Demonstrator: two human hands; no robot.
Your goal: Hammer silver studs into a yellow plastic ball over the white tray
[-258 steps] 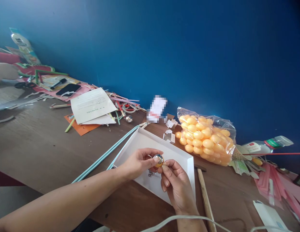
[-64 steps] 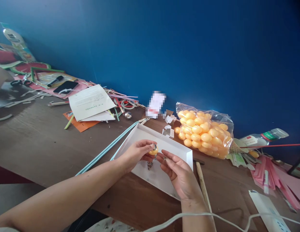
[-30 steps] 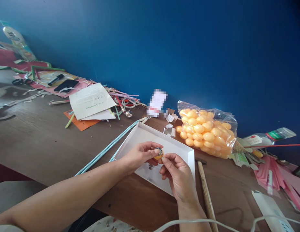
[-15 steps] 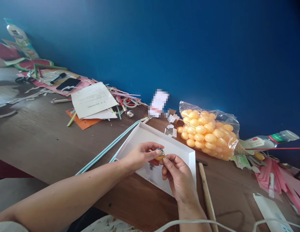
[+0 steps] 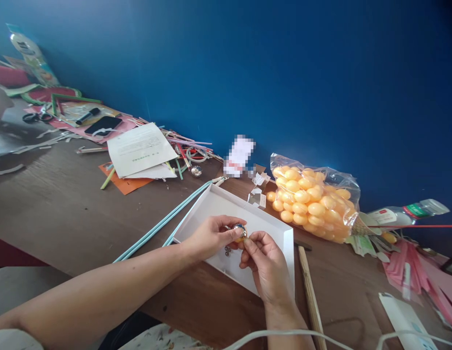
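Over a shallow white box lid, my left hand holds a small shiny silver ball between thumb and fingers. The ball's underside looks yellow; whether that is a separate part or a reflection I cannot tell. My right hand pinches at the ball's lower right edge, fingers curled, thumb against forefinger. What lies inside that pinch is hidden. Several small metal beads rest in the lid just below my hands.
Behind the lid, to the right, lies a clear bag of orange-yellow plastic balls. A wooden stick runs along the right side, pale blue rods along the left. Another silver ball sits near papers. A white cable crosses in front.
The silver ball has turned and shifted slightly in my left hand. My right hand has moved a little to the left, still pinching at the ball's edge.
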